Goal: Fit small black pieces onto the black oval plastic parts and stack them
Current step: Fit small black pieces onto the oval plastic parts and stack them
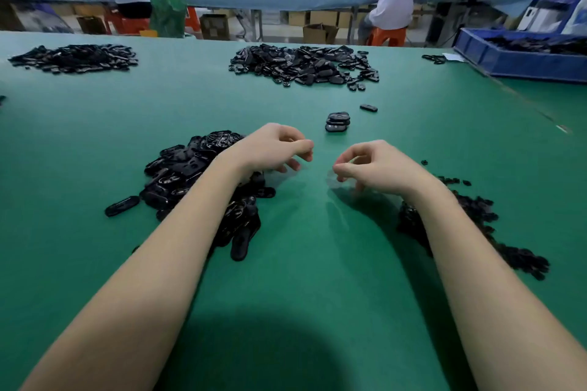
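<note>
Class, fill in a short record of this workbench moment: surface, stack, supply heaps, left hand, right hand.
surface: green table
stack: small stack of oval parts beyond the hands, one loose oval part near it
supply heaps: pile of oval parts under the left forearm; pile of small pieces under the right
left hand: fingers curled, nothing visibly held
right hand: fingers curled, nothing visibly held

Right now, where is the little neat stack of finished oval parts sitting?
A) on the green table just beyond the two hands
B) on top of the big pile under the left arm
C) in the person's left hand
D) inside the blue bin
A: the small stack stands alone on the green table, just past the left hand and right hand, touching neither.
</note>
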Action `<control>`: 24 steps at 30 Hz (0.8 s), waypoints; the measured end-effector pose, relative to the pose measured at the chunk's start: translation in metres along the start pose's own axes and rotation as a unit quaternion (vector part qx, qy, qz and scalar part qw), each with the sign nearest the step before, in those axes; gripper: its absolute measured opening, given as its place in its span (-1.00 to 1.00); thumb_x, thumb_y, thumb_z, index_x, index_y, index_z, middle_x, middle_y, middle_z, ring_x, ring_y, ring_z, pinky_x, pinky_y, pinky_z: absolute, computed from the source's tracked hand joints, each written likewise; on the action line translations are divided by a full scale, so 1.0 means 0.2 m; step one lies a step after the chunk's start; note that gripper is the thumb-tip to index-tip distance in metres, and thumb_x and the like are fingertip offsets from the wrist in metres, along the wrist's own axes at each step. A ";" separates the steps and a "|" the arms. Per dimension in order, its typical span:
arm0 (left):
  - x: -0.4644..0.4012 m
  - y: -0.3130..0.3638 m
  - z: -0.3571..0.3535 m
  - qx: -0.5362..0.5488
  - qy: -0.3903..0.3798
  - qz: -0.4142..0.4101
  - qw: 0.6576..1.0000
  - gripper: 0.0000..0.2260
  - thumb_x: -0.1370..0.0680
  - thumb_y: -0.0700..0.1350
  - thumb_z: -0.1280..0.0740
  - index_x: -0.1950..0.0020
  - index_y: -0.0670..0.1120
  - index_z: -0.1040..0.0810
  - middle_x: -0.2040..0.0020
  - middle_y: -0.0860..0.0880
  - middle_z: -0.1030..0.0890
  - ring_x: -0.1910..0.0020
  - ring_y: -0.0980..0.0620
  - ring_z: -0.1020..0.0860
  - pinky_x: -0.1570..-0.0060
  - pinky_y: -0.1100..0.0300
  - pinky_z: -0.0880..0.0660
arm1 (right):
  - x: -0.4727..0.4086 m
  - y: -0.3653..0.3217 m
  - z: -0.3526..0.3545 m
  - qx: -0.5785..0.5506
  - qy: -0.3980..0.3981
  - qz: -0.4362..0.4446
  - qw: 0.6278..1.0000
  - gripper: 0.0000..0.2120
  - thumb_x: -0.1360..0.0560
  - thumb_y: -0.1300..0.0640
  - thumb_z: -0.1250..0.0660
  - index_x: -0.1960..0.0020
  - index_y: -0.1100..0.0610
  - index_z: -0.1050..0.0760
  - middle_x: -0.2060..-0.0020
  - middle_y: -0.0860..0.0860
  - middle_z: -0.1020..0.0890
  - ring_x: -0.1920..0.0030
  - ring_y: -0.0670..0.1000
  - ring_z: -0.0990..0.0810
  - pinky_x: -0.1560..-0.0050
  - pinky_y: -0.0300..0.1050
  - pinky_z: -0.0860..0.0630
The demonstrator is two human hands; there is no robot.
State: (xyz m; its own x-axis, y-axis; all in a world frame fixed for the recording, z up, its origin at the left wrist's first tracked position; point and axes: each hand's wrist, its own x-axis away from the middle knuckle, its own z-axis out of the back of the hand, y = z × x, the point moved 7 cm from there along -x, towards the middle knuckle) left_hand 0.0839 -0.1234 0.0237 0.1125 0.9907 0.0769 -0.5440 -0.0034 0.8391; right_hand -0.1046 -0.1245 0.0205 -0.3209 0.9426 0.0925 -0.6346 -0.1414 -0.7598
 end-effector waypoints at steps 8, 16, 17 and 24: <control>0.03 -0.08 0.03 0.010 -0.011 0.020 1.000 -0.81 -0.64 0.03 -0.30 0.03 -0.03 -0.63 0.08 0.07 -0.72 0.23 0.09 -0.64 0.24 0.27 -0.48 | -0.01 -0.19 -0.24 0.096 0.007 0.107 0.990 -0.91 -0.50 0.03 -0.45 0.18 -0.01 -0.65 0.24 -0.06 -0.70 0.31 -0.15 -0.55 0.29 -0.39 -0.42; 0.02 -0.08 0.04 -0.013 -0.014 0.026 0.999 -0.56 -0.68 0.18 -0.12 0.01 -0.11 -0.63 0.14 0.05 -0.67 0.41 0.15 -0.53 0.27 0.22 -0.44 | 0.04 -0.30 -0.40 0.145 -0.011 0.206 0.968 -0.83 -0.47 -0.05 -0.52 -0.06 -0.15 -0.71 0.25 -0.15 -0.62 0.21 -0.20 -0.53 0.01 -0.10 -0.53; 0.02 -0.08 0.04 -0.003 -0.016 0.032 0.999 -0.55 -0.69 0.18 -0.10 0.01 -0.10 -0.64 0.12 0.05 -0.66 0.42 0.17 -0.54 0.29 0.24 -0.43 | 0.04 -0.30 -0.41 0.149 -0.011 0.210 0.966 -0.82 -0.48 -0.05 -0.51 -0.08 -0.16 -0.71 0.20 -0.13 -0.64 0.11 -0.13 -0.58 -0.04 -0.08 -0.55; 0.01 -0.09 0.02 0.016 -0.025 0.043 0.999 -0.57 -0.72 0.09 -0.07 0.02 -0.10 -0.63 0.15 0.00 -0.65 0.32 0.10 -0.56 0.25 0.25 -0.46 | 0.01 -0.25 -0.34 0.153 0.013 0.187 0.970 -0.96 -0.53 0.00 -0.46 0.05 -0.11 -0.70 0.12 -0.13 -0.64 0.20 -0.08 -0.52 0.01 -0.12 -0.50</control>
State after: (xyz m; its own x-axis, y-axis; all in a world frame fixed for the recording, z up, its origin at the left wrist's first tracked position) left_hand 0.0981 -0.1213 0.0106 0.1090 0.9785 0.1754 -0.5272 -0.0927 0.8447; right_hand -0.0256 -0.0957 0.0159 -0.5535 0.8147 -0.1726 -0.6577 -0.5548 -0.5096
